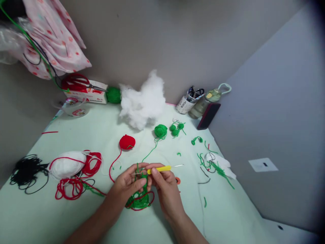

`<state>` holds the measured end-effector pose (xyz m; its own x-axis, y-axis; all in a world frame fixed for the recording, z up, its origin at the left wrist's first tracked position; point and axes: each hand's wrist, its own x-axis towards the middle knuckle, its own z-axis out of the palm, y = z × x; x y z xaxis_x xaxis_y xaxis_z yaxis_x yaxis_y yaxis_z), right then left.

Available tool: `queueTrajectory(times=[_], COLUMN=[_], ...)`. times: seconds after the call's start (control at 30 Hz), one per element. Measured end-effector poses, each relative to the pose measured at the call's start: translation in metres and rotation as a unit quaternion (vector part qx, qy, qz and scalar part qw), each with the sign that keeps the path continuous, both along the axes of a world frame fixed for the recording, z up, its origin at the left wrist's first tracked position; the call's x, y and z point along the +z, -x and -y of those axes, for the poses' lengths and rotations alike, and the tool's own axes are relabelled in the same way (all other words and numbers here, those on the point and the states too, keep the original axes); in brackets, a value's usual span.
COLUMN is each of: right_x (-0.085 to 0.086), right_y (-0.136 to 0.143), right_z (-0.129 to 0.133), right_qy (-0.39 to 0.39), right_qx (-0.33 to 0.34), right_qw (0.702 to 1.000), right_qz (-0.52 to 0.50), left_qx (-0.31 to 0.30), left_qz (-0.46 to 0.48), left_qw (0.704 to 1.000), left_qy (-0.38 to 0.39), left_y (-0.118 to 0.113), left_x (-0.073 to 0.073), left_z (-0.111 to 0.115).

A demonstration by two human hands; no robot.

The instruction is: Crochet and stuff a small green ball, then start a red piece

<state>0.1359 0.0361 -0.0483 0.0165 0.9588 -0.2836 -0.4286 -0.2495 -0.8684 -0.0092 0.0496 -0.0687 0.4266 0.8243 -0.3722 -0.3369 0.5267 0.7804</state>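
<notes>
My right hand (164,183) is closed on a crochet hook (162,169) with a yellow handle and thin metal ends. One metal end points left into the green yarn work, the other sticks out to the right. Pinched in my left hand (129,179) is a piece of green crochet (143,181), partly hidden by the fingers. Below both hands lies a tangle of green yarn (139,202) with red yarn looped over it. A green strand runs from the hands up to a green yarn ball (160,131). Left of that sits a red yarn ball (127,142).
White stuffing (143,101) lies against the wall. On the left are a white yarn skein (68,165), black yarn (26,173) and red yarn. Scissors (76,82) rest on a box. A pen cup (185,103), bottle (203,103) and phone (208,116) stand back right; yarn scraps (220,169) lie right.
</notes>
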Motion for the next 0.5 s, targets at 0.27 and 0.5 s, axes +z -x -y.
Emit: queueTrajectory(times=[0.27,0.5], right_x=[0.002,0.009], right_y=[-0.004,-0.012], right_z=[0.008,0.011], right_qy=[-0.046,-0.091], right_qx=[-0.025,-0.074], right_qw=[0.994,0.99], right_qz=[0.092,0.076], left_qx=[0.047,0.02], left_qz=[0.015,0.043], left_qw=[0.999,0.998], left_qy=[0.006,0.031], left_y=[-0.004,0.004], left_x=[0.012,0.024], left_z=[0.006,0.006])
